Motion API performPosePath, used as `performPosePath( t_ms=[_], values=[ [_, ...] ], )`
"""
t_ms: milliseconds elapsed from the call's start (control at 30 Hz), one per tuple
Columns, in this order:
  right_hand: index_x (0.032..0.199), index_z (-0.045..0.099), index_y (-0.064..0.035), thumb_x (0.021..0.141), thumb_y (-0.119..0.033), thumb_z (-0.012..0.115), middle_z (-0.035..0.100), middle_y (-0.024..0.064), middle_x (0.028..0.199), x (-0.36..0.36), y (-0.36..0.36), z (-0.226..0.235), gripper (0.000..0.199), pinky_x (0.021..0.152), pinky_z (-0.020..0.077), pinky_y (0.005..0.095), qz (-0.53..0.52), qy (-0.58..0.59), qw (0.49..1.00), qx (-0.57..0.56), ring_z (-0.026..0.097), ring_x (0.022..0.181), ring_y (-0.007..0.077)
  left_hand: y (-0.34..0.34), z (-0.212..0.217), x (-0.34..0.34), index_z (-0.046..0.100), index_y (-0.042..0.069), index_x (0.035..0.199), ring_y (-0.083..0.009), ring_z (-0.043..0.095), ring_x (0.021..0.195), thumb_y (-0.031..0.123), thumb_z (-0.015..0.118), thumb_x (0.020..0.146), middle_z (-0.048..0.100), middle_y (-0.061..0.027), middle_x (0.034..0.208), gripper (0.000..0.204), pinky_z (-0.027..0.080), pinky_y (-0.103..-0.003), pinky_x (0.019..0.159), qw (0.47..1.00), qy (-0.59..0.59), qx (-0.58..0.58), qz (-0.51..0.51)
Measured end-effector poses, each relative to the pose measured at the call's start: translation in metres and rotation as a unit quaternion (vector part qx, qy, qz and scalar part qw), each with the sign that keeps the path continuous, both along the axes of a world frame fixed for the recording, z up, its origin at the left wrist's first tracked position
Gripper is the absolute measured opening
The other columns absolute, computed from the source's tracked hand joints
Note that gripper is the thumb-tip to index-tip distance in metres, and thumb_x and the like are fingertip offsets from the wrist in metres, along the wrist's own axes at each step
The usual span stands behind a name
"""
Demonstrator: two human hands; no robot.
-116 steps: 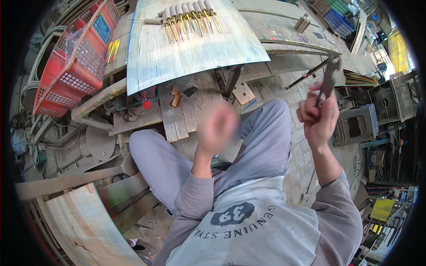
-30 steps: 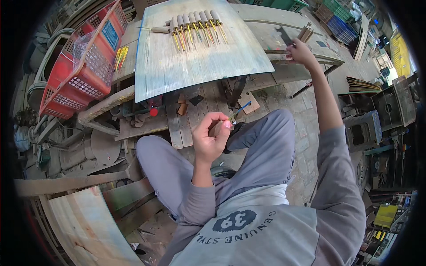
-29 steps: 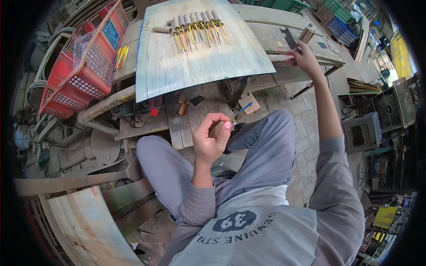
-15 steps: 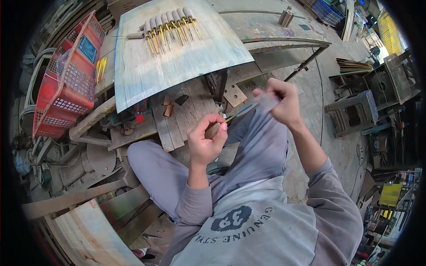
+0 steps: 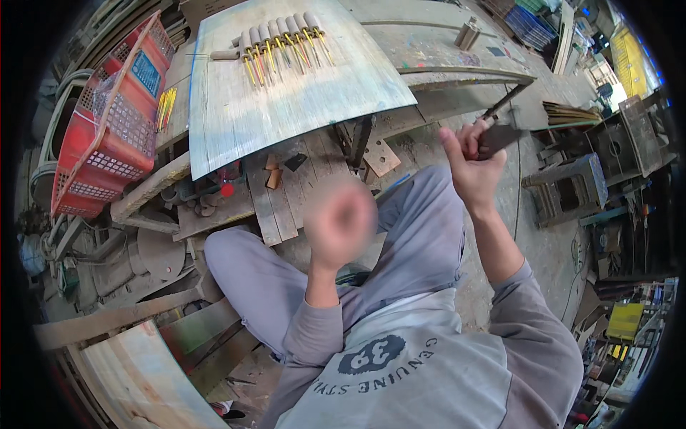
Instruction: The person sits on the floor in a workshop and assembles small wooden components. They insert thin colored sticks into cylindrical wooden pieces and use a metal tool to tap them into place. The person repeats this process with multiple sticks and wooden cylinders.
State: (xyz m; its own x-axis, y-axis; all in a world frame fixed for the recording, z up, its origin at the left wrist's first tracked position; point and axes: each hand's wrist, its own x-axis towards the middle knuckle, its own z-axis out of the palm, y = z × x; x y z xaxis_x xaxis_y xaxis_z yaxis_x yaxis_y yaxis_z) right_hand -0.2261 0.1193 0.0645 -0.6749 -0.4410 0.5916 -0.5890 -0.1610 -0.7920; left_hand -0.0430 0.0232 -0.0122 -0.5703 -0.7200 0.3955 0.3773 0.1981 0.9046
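Workshop surface [image 5: 236, 136]: metal sheet, row of yellow-tipped rods [image 5: 282, 43].
Right hand [image 5: 473, 161]: clenched on dark flat tool [image 5: 500, 136].
Left hand [image 5: 339, 222]: blurred, cannot tell.
Risk: raised tool could slip onto knee.

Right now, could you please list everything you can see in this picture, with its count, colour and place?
metal sheet: one, grey, on the bench at top centre
chisels: a row of about eight, yellow shafts with grey handles, on the sheet's far end
crate: one, red, tilted at the left of the sheet
planks: several, brown, below the sheet's near edge
stool: one, grey, on the floor at right
trousers: grey, knees raised in the middle
sweater: grey, bottom centre
left hand: blurred, raised in the centre; its hold cannot be told
right hand: raised at right, closed on a dark metal tool
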Motion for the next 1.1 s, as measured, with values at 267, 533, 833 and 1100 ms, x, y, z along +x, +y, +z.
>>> performPosePath(
  t_ms=[267, 533, 833, 1100],
  values=[
    [0.059, 0.042, -0.0058, 0.075, -0.009, 0.073, 0.037, -0.0068, 0.055, -0.015, -0.019, 0.01, 0.035, 0.046, 0.0273, 0.0218, 0.077, 0.007, 0.989, 0.124, 0.033, 0.054, 0.0021, -0.004, 0.005, 0.002, 0.059, -0.001, 0.084, -0.0021, 0.043, 0.055, 0.004, 0.063, 0.082, 0.053, 0.0023, 0.066, 0.006, 0.033, -0.018, 0.049, 0.999, 0.03, 0.015, -0.004],
    [0.084, 0.064, -0.0004, 0.083, -0.025, 0.065, 0.054, -0.0016, 0.063, -0.129, -0.099, 0.004, 0.024, 0.056, 0.0406, 0.0232, -0.003, 0.072, 0.955, 0.286, 0.051, 0.058, 0.0069, -0.014, 0.003, 0.007, 0.052, 0.0, 0.102, -0.0063, 0.052, 0.07, 0.005, 0.061, 0.086, 0.057, -0.0055, 0.096, 0.019, 0.043, -0.02, 0.062, 0.999, 0.046, 0.022, 0.008],
    [0.116, 0.059, -0.0095, 0.085, -0.03, 0.059, 0.056, 0.0162, 0.12, -0.211, -0.164, -0.01, 0.037, 0.087, 0.034, 0.0621, -0.188, 0.21, 0.838, 0.468, 0.052, 0.111, 0.0333, -0.02, 0.017, 0.013, 0.052, 0.0, 0.109, -0.0074, 0.053, 0.073, -0.003, 0.066, 0.081, 0.054, -0.0062, 0.104, 0.032, 0.046, -0.02, 0.061, 0.989, 0.063, 0.13, 0.007],
    [0.095, 0.065, -0.0018, 0.077, -0.01, 0.064, 0.065, 0.0149, 0.086, 0.017, -0.066, 0.09, 0.02, 0.072, 0.0493, 0.0357, 0.397, 0.311, 0.77, 0.391, 0.063, 0.081, 0.0298, -0.026, 0.016, 0.021, 0.061, -0.003, 0.1, -0.0122, 0.061, 0.084, -0.006, 0.072, 0.074, 0.063, -0.0103, 0.098, 0.028, 0.052, -0.023, 0.068, 0.999, -0.025, 0.021, 0.029]
  ],
)
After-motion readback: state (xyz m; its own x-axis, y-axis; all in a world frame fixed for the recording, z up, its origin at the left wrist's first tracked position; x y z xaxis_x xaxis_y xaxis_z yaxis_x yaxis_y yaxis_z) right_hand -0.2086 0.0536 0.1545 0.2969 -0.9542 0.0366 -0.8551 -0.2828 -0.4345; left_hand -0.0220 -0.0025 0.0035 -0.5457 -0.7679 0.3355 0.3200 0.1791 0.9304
